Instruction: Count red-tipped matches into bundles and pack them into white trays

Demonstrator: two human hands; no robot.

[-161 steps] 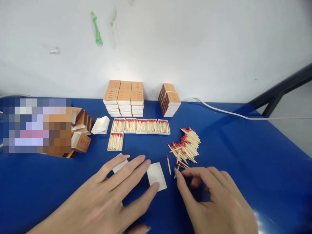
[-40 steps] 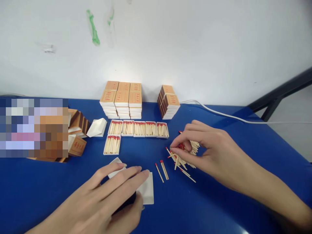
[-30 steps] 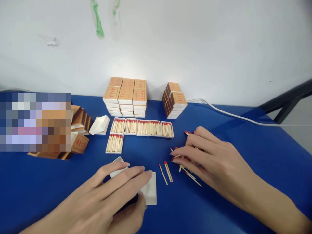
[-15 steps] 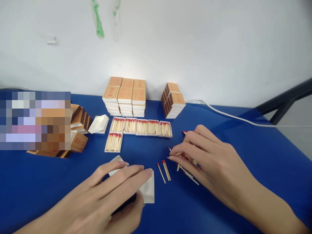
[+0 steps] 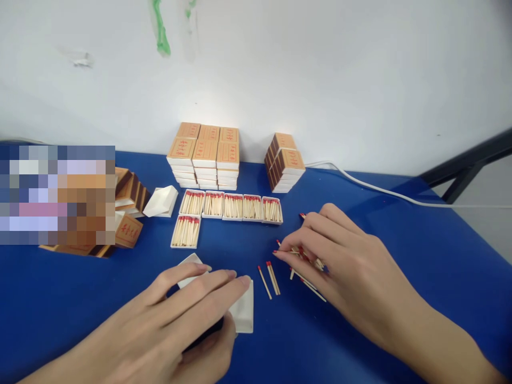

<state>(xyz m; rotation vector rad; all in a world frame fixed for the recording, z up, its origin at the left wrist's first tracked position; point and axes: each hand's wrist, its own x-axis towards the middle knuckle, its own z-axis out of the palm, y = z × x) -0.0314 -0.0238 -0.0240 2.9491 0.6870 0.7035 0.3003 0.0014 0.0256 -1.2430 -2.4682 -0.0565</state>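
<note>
My left hand lies on a white empty matchbox tray, fingers stretched over its top and thumb against its near side, gripping it. A second white tray peeks out beyond my index finger. My right hand covers a pile of loose red-tipped matches on the blue table, with fingertips pinched together on some matches. Three separate matches lie between the hands.
A row of match-filled trays and one more filled tray lie mid-table. Stacked matchboxes and a leaning stack stand by the wall. Box sleeves and a tilted white tray sit left. A white cable runs along the back right.
My right hand came down from above the match pile and now rests over it, fingertips pinching matches. My left hand has stayed on the white tray.
</note>
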